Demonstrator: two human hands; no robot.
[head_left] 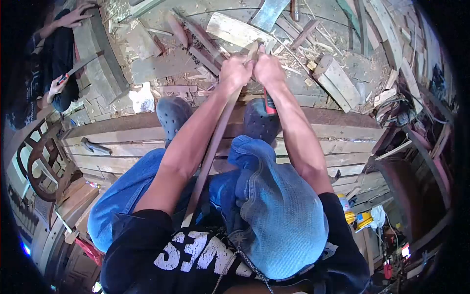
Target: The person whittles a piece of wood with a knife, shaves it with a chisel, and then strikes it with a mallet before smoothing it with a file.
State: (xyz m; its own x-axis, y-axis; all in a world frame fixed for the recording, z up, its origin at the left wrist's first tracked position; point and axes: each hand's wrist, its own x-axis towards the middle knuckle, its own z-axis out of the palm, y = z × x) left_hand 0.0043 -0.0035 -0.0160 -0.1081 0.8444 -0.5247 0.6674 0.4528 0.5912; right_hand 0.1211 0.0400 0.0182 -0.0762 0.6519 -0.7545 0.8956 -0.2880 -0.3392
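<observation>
A long, narrow wooden strip [214, 147] slants up from my lap between my knees to my hands. My left hand [236, 73] is closed around it near its far end. Close beside it, my right hand [269, 72] is closed too, with its thumb side at the strip's tip. A tool with a red and black handle [269, 103] sticks out under my right wrist toward me; the rest of it is hidden by the hand, so I cannot tell its kind. A pale, rough-hewn board [235, 28] lies just beyond my hands.
Wood shavings and offcuts litter the floor. A squared block [338, 82] lies at the right, a hammer [95, 146] on the planks at the left. Another person's hand [58, 88] holds a red-handled blade [83, 66] beside a thick beam [100, 54]. Coiled wire [395, 110] sits far right.
</observation>
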